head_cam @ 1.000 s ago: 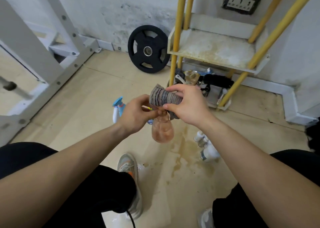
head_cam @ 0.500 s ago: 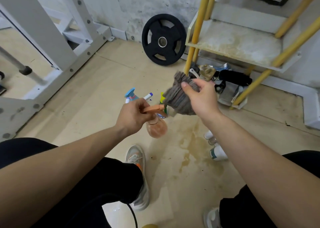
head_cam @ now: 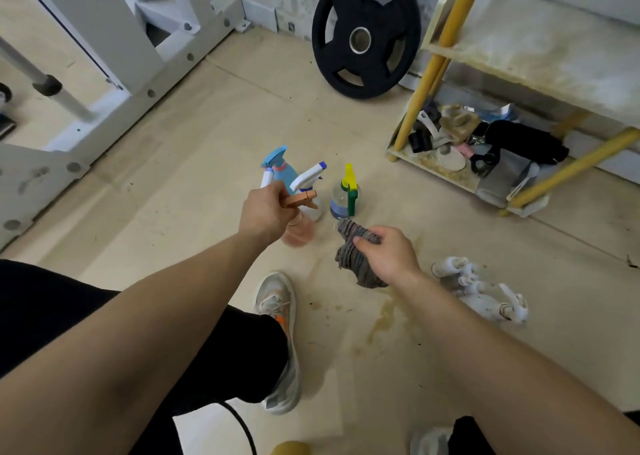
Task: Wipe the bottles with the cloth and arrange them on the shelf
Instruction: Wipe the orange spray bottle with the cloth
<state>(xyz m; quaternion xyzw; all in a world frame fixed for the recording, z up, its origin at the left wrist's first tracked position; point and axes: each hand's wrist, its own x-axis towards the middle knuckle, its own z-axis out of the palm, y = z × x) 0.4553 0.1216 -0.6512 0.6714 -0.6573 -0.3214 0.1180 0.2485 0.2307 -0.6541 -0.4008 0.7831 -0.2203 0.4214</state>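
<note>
- Since a second ago my right hand [head_cam: 389, 255] has pulled the cloth [head_cam: 353, 252] off the bottle and dropped low to the right; the two hands, then together at the bottle's top, are now apart.
- My left hand [head_cam: 265, 212] is clenched round the neck of the pink spray bottle [head_cam: 298, 231], which hangs in the air, trigger up, body blurred below the fist.
- My right hand grips the bunched cloth, just above the floor.
- The shelf [head_cam: 540, 49] lies far and to the right of the held bottle, its dusty top board bare. The bottle's long axis is near upright, so I judge it can be carried across and set down standing, though it must cross over from the left hand.
- Three spray bottles [head_cam: 341, 195] stand on the floor just beyond my left hand; white bottles [head_cam: 485, 292] lie near right.
</note>
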